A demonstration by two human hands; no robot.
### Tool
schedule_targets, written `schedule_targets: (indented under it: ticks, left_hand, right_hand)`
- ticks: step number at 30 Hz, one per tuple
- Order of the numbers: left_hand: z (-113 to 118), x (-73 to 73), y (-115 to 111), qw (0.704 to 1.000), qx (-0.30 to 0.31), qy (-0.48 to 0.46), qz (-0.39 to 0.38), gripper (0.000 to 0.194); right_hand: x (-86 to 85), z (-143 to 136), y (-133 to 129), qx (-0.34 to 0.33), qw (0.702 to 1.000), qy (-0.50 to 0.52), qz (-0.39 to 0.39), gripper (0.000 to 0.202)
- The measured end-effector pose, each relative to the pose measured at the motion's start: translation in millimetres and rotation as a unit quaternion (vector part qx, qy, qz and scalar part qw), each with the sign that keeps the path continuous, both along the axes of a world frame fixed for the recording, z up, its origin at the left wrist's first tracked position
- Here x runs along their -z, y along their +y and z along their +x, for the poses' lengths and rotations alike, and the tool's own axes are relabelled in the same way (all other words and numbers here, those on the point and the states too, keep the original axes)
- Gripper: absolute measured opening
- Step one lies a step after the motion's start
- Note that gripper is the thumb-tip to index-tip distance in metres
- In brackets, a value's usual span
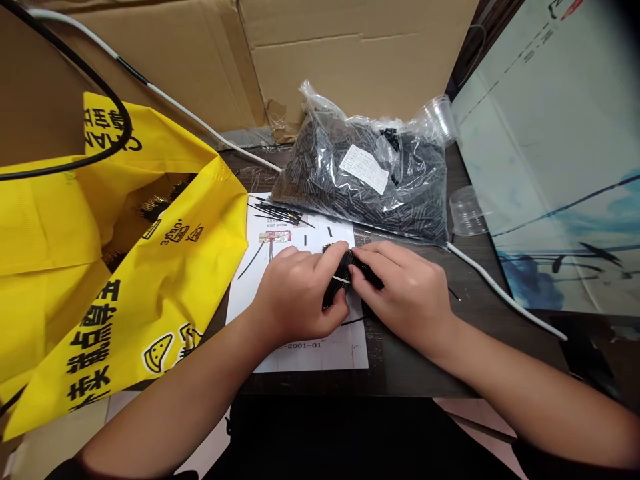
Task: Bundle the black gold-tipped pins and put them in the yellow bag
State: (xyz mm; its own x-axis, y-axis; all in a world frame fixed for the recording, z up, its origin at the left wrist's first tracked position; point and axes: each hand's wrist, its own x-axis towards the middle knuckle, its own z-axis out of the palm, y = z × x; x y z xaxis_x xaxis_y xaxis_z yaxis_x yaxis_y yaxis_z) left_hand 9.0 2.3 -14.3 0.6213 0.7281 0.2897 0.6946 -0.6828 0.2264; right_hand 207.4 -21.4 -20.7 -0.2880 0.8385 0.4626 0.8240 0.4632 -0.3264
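Observation:
Over the printed paper sheet [320,360], my left hand [295,293] is closed round a bundle of thin black wires [342,275] with a narrow white band about it. Yellowish tips show at the bundle's ends. From the right, my right hand [405,287] grips the same bundle, its thumb and fingers closed at the side; the rest of the bundle is hidden under its fingers. Just beyond my left hand lie loose black wires [277,212] and a few short black tube pieces [330,232] on the paper.
A clear bag of short black tubes [320,167] stands behind the paper. An open yellow bag [210,247] with wire bundles inside fills the left. Clear plastic cups [467,212], a white cable [505,290] and a pale panel [560,167] are at right; cardboard [360,60] stands behind.

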Motion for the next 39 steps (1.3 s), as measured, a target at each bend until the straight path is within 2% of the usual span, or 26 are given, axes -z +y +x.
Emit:
schedule_targets:
  ticks: [5, 9, 13, 16, 19, 21, 24, 28, 31, 33, 35, 39]
  left_hand:
    - [1.9, 0.3, -2.7, 1.000, -0.008, 0.004, -0.001, 0.061]
    - [5.1, 0.5, -6.8, 0.999, -0.038, 0.025, 0.002, 0.067]
    - [7.9, 0.6, -9.0, 0.997, -0.068, 0.040, -0.010, 0.074]
    - [7.9, 0.0, -8.3, 0.995, -0.081, 0.043, -0.029, 0.075]
    - [4.2, -2.0, -5.0, 0.992, -0.105, 0.012, -0.063, 0.074]
    - [-0.4, -3.7, -0.8, 0.983, -0.140, -0.038, -0.110, 0.071]
    - [-8.6, -4.7, 7.9, 0.943, -0.192, -0.177, -0.206, 0.070]
    - [-16.3, -3.2, 19.3, 0.833, -0.170, -0.428, -0.306, 0.069]
    - [-17.5, -4.2, 22.6, 0.765, -0.143, -0.521, -0.350, 0.050]
    - [-16.3, -6.6, 21.9, 0.745, -0.130, -0.541, -0.368, 0.036]
    - [-14.0, -9.8, 20.2, 0.744, -0.138, -0.542, -0.367, 0.026]
    - [-10.1, -14.3, 18.0, 0.750, -0.167, -0.529, -0.360, 0.026]
  right_hand:
    - [1.9, -0.6, 0.4, -0.002, 1.000, -0.006, 0.014, 0.017]
    - [5.0, -2.5, 1.4, -0.006, 1.000, -0.007, 0.026, 0.017]
    - [-1.1, 3.9, 7.6, -0.032, 0.997, 0.069, -0.023, 0.024]
    - [-11.6, 20.9, 14.4, -0.002, 0.991, 0.125, -0.046, 0.036]
    - [-18.8, 41.0, 18.9, 0.037, 0.995, 0.073, -0.055, 0.018]
    - [-19.1, 49.3, 19.2, 0.026, 0.993, 0.020, -0.113, 0.014]
    - [-14.8, 49.9, 16.0, -0.034, 0.974, -0.068, -0.214, 0.012]
    - [-8.8, 40.9, 11.6, -0.061, 0.957, -0.130, -0.250, 0.010]
    - [-6.3, 37.2, 10.7, -0.070, 0.957, -0.134, -0.249, 0.006]
    - [-5.0, 36.5, 10.5, -0.071, 0.958, -0.136, -0.243, 0.010]
    - [-4.4, 36.4, 10.3, -0.069, 0.959, -0.139, -0.237, 0.013]
    - [-5.4, 38.1, 10.6, -0.056, 0.963, -0.126, -0.232, 0.013]
